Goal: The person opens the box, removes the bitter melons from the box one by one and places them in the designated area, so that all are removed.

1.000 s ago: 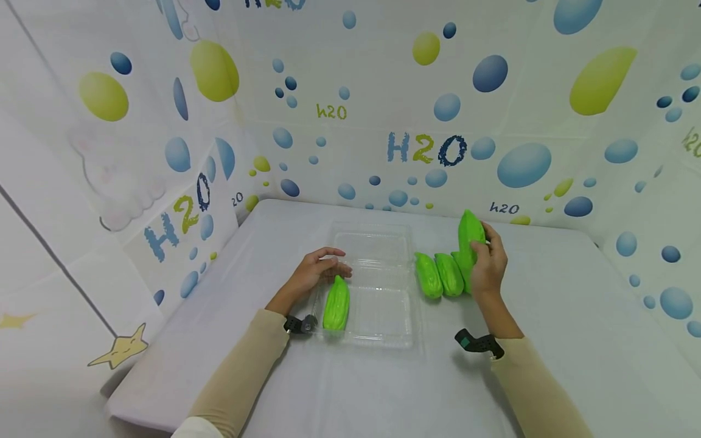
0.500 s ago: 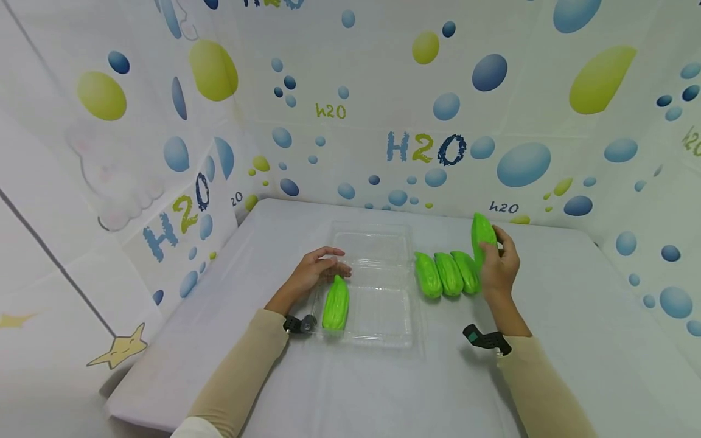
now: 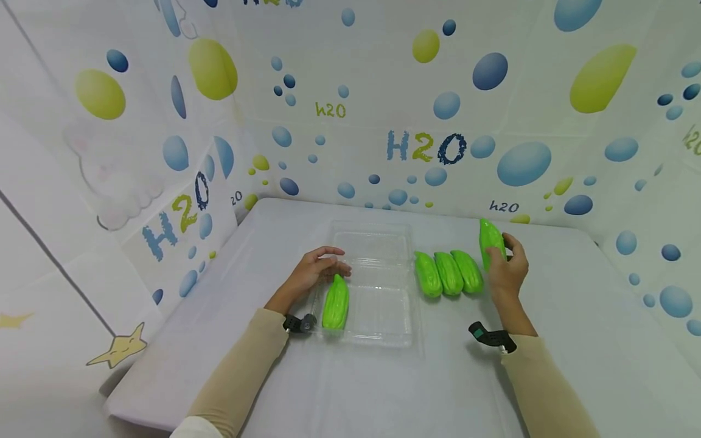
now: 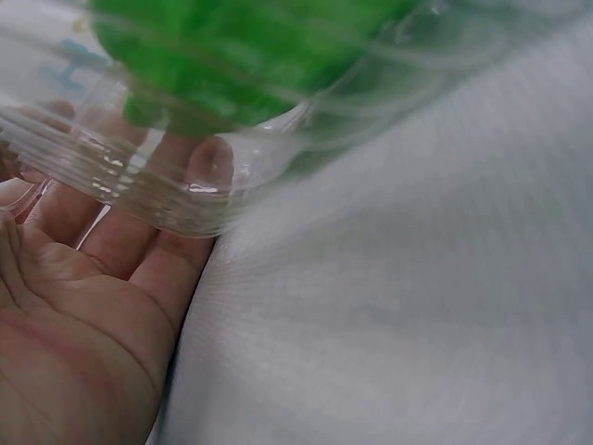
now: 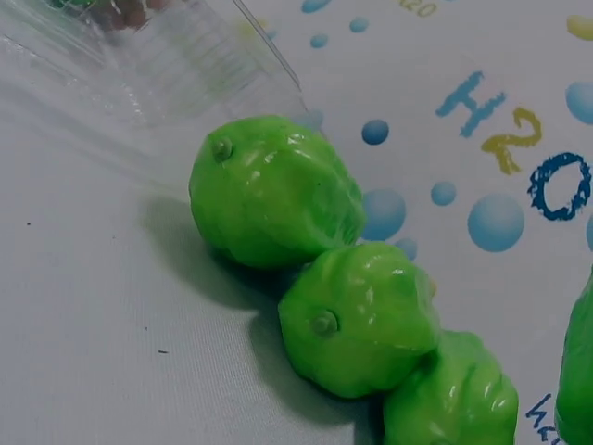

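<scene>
My right hand [image 3: 506, 271] grips a bright green, ridged bitter melon [image 3: 490, 240], holding it nearly upright with its tapered end up. Only a sliver of that held bitter melon [image 5: 579, 366] shows at the edge of the right wrist view. Three more bitter melons [image 3: 450, 274] lie side by side left of this hand. A clear plastic clamshell box [image 3: 380, 313] lies open, with one bitter melon [image 3: 336, 304] in its near half, on the left. My left hand [image 3: 312, 272] rests at the box's left edge, fingers loosely extended and seen through the clear wall in the left wrist view.
A white cloth covers the table [image 3: 372, 389]. The box's lid half [image 3: 372, 240] lies flat toward the back. Patterned white sheets [image 3: 356, 152] with blue and green spots hang behind the table and along its left side.
My right hand has moved to the right and slightly down with its bitter melon, away from the three in a row, the rightmost of which now shows fully. My left hand has stayed still.
</scene>
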Tool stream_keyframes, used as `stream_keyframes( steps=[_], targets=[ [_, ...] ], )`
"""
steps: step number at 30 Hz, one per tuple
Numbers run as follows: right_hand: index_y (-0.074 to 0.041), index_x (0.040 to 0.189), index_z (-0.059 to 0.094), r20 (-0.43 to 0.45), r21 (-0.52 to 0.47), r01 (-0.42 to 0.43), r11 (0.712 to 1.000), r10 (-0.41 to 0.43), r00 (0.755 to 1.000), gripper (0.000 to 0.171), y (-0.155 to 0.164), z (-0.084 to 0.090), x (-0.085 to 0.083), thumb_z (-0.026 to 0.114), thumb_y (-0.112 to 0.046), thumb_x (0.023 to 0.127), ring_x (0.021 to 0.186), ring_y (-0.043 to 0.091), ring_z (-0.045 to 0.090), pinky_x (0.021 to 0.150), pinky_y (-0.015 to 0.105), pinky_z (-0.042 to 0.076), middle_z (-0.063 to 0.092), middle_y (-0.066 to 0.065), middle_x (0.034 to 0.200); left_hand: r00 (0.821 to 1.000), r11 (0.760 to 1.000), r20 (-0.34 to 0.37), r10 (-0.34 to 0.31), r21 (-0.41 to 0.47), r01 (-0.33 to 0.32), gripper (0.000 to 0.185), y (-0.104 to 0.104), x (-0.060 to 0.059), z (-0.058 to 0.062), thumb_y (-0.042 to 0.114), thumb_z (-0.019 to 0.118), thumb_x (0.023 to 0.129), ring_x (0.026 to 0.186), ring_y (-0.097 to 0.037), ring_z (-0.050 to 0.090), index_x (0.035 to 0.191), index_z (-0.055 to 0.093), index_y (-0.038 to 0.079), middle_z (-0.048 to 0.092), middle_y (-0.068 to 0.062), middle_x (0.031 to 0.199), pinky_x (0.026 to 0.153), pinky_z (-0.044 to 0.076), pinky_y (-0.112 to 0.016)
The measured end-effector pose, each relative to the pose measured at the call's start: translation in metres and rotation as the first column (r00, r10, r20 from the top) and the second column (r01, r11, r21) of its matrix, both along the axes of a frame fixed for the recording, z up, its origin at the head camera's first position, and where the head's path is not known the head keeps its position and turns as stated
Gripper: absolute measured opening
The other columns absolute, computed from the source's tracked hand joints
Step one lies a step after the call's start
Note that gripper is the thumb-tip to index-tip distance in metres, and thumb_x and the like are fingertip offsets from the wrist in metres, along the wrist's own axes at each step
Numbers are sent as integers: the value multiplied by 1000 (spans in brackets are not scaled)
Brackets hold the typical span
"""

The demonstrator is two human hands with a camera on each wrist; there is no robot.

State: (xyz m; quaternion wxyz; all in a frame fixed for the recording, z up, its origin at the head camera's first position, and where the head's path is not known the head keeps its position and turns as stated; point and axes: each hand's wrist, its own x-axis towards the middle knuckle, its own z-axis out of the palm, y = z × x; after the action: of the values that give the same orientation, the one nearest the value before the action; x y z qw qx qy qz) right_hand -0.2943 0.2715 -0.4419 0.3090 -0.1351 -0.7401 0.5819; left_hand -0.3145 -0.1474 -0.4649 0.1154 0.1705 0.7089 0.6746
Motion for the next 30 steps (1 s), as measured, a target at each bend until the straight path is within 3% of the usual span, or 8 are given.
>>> stream_keyframes(
  steps=[3,8,14,23,30],
  targets=[
    [-6,140,57,55,19,15,1000,-16,998,48,4,-4,-1,58,-16,93,104,14,51,84,24,43,57,8,134,1000,1000,-6,0,-4,0,40,0,-1,0,16,47,109,110,-32,71,140,46,-8,73,-22,116,85,55,-28],
    [-2,140,56,141,32,0,999,-4,990,49,9,-8,-1,59,-16,93,126,26,48,104,40,38,55,14,137,1000,1000,-3,-1,0,1,39,0,0,0,15,46,109,110,-32,71,140,46,-8,73,-22,116,85,55,-28],
    [-2,140,56,182,63,-3,998,-8,983,50,12,-13,-3,61,-16,93,127,29,48,105,44,37,55,16,137,1000,1000,0,-4,-7,4,38,0,0,0,15,46,109,111,-34,70,141,47,-7,72,-23,116,83,55,-29],
    [-1,144,53,214,92,-22,995,2,977,54,13,-18,-2,64,-12,92,133,33,45,111,50,34,52,19,142,1000,1000,-5,-14,4,14,39,0,0,0,14,45,109,105,-24,73,141,45,-8,76,-15,112,82,54,-28],
    [-1,144,54,234,108,-19,994,-7,972,56,15,-23,-4,68,-14,91,133,34,45,111,50,35,52,20,142,1000,1000,-8,0,-10,0,38,1,-1,0,13,45,109,107,-28,72,140,47,-8,74,-20,114,81,54,-28]
  ],
)
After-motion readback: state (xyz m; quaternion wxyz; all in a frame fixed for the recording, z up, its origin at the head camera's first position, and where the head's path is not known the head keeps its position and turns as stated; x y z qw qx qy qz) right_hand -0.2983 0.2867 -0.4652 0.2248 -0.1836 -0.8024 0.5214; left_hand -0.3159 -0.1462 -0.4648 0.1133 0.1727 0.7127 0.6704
